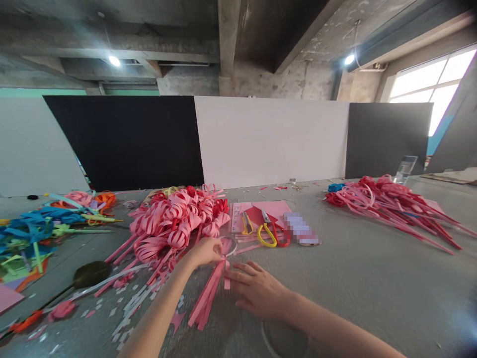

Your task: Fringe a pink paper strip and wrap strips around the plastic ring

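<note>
My left hand is closed in a pinch at the gathered top of a bundle of pink paper strips, whose loose ends fan toward me on the table. A pale ring, perhaps a tape roll, lies at its fingertips. My right hand rests low over the table just right of the strips, palm down with fingers stretched out. Its fingertips reach a short pink strip end; whether they touch it is hard to tell. Beyond my left hand is a big heap of looped pink paper strips.
Yellow-handled scissors, red-handled scissors, a yellow cutter, pink paper and a blurred-out phone lie ahead. Pink and red strips sit right, coloured strips left. Paper scraps litter the table.
</note>
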{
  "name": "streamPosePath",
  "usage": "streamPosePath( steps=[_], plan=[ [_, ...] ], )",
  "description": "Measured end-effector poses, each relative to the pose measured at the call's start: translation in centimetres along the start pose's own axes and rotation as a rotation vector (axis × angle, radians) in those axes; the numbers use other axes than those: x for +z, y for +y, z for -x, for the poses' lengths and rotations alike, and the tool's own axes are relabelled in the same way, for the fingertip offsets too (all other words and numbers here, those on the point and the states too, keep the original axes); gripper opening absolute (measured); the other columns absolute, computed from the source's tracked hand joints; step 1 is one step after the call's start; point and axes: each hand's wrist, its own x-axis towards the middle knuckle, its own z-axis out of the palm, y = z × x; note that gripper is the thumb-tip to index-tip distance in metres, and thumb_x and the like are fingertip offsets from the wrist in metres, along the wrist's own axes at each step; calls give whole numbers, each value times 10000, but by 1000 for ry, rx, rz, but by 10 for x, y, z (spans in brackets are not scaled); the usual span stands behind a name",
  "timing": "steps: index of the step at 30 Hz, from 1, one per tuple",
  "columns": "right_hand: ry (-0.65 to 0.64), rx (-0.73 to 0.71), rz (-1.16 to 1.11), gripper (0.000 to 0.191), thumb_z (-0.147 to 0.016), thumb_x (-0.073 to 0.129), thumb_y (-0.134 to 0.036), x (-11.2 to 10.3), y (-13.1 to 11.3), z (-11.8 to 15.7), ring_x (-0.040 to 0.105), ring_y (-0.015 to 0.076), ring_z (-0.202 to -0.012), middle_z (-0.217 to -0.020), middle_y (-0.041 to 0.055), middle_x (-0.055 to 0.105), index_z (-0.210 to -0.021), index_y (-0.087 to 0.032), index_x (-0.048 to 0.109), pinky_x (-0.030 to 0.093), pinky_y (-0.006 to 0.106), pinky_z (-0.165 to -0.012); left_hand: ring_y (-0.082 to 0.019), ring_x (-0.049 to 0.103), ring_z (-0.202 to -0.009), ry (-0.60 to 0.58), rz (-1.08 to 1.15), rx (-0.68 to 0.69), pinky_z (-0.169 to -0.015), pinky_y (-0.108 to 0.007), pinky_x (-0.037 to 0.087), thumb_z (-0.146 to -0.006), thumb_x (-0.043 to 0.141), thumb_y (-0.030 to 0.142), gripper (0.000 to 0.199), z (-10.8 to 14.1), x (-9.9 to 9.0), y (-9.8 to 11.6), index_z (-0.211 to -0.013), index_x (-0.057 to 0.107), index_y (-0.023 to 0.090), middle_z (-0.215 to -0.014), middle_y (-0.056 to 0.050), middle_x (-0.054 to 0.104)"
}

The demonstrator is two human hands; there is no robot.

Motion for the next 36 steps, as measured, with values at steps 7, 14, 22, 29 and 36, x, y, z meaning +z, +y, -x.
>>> streamPosePath(
  steps=[7, 14, 22, 29, 36],
  plan=[
    [6, -36, 2, 474, -836, 415, -366, -3, -3, 0, 245, 183, -1218, -1352, -55, 317, -1288, -260, 318, 191, 354, -1009, -136, 543, -640, 97, -259, 37, -554, -200, 342, -585, 530, 20, 163, -3, 15, 0, -657, 574, 160, -624, 24, 578],
    [49, -105, 3, 371, -855, 397, -332, -7, -3, 0, 301, 142, -1185, -1309, -61, 388, -1216, -253, 427, 186, 306, -1011, -121, 553, -651, 29, -357, 8, -599, -260, 438, -773, 562, 177, 54, -4, 16, -1, -786, 562, 125, -747, 3, 581],
    [105, -159, 23, 323, -858, 379, -293, -10, -2, 0, 360, 132, -1132, -1251, -41, 461, -1157, -219, 478, 231, 295, -980, -125, 550, -685, 42, -373, 13, -624, -252, 423, -737, 583, 114, 39, -3, 15, 2, -763, 563, 134, -725, 10, 577],
    [87, -185, 29, 298, -860, 384, -313, -12, -5, 1, 377, 123, -1117, -1233, -33, 477, -1128, -235, 490, 262, 287, -957, -116, 550, -649, 15, -359, -5, -603, -249, 430, -770, 569, 172, 38, -3, 16, 1, -779, 566, 135, -720, 11, 575],
    [144, -254, 25, 239, -853, 381, -239, -14, -10, 2, 449, 124, -1027, -1131, -41, 556, -1022, -214, 547, 325, 281, -895, -136, 570, -720, -37, -355, -54, -647, -311, 477, -842, 494, 285, 189, -5, 17, -4, -921, 549, 123, -870, -28, 579]
  ],
)
